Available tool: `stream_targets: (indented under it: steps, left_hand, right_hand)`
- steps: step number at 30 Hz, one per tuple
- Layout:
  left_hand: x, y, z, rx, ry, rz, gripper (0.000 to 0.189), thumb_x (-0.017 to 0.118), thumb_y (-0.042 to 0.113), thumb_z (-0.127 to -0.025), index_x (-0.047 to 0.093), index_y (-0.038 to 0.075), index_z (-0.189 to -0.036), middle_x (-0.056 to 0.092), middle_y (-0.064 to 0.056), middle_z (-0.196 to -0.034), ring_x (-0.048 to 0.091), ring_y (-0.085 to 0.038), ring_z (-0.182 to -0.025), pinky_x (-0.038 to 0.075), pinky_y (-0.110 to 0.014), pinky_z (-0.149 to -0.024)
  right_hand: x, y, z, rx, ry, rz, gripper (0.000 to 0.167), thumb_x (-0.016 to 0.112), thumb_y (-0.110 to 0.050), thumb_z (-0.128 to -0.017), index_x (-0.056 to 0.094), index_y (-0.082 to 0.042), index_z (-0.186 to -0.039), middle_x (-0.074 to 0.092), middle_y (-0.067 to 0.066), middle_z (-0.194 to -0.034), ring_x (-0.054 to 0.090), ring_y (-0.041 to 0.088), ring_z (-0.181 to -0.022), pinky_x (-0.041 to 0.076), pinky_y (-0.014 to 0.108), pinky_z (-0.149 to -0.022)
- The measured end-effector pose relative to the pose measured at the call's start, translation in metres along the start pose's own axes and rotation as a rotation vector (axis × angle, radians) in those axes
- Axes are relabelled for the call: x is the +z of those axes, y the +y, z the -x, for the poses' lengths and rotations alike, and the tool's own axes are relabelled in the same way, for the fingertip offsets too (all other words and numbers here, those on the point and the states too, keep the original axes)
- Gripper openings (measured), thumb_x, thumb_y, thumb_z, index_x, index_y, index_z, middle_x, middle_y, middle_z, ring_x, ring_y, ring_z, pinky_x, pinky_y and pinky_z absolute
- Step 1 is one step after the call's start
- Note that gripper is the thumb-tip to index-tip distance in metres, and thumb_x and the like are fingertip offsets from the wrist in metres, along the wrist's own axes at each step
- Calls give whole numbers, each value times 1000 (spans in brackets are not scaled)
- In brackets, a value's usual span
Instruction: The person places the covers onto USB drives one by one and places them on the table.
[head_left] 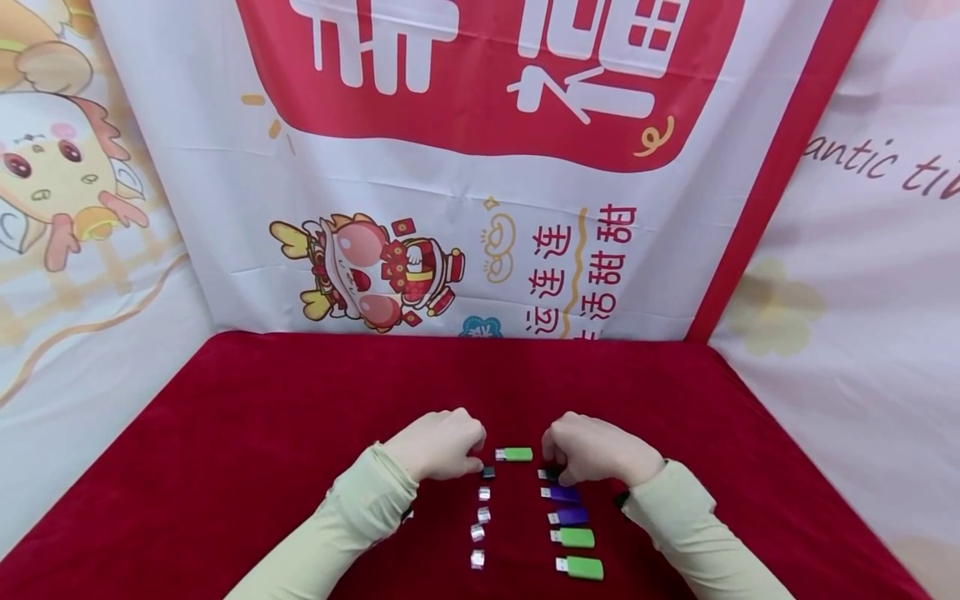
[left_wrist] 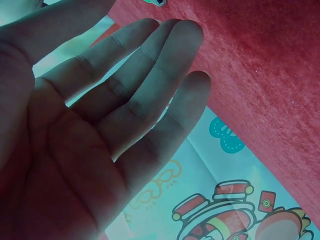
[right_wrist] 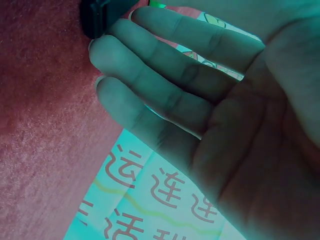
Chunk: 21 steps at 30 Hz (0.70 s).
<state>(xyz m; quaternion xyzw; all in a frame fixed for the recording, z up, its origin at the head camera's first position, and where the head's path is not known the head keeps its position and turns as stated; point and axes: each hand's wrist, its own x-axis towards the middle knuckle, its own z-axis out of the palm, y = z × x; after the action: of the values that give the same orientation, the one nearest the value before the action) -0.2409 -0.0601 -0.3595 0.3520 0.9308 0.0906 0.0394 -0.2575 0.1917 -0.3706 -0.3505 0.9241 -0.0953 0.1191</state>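
Note:
My left hand (head_left: 438,443) hovers low over the red cloth, its thumb tip right at a small black USB stick cap (head_left: 487,472). In the left wrist view its fingers (left_wrist: 145,95) are loosely extended, with nothing seen between them. Across from it, my right hand (head_left: 600,450) holds a black USB stick (head_left: 549,474) between thumb and fingers, the metal plug pointing left. The end of that black stick (right_wrist: 105,15) shows by the fingertips in the right wrist view. Between both hands lies a capped green USB stick (head_left: 514,454).
Below the left hand, several clear caps (head_left: 477,559) form a column. Under the right hand, purple USB sticks (head_left: 564,494) and green USB sticks (head_left: 581,567) lie in another column, plugs left. Printed cloth walls (head_left: 420,167) enclose the red table (head_left: 225,467).

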Motion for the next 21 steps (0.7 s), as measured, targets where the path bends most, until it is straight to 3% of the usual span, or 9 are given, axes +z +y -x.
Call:
stream_targets:
  steps: [9, 21]
  left_hand:
    - [0, -1, 0, 6, 3, 7, 23, 77, 23, -86, 61, 17, -69, 49, 8, -60, 48, -7, -51, 42, -26, -52]
    - [0, -1, 0, -6, -5, 1, 23, 76, 24, -86, 62, 17, -70, 49, 8, -60, 49, -8, -51, 42, -26, -52]
  right_hand:
    - [2, 0, 0, -49, 40, 28, 14, 85, -8, -73, 74, -15, -76, 56, -13, -64, 51, 5, -56, 46, 25, -54]
    - [5, 1, 1, -116, 78, 95, 21, 83, -7, -74, 69, -18, -63, 44, -16, -50, 37, 3, -47, 37, 24, -47]
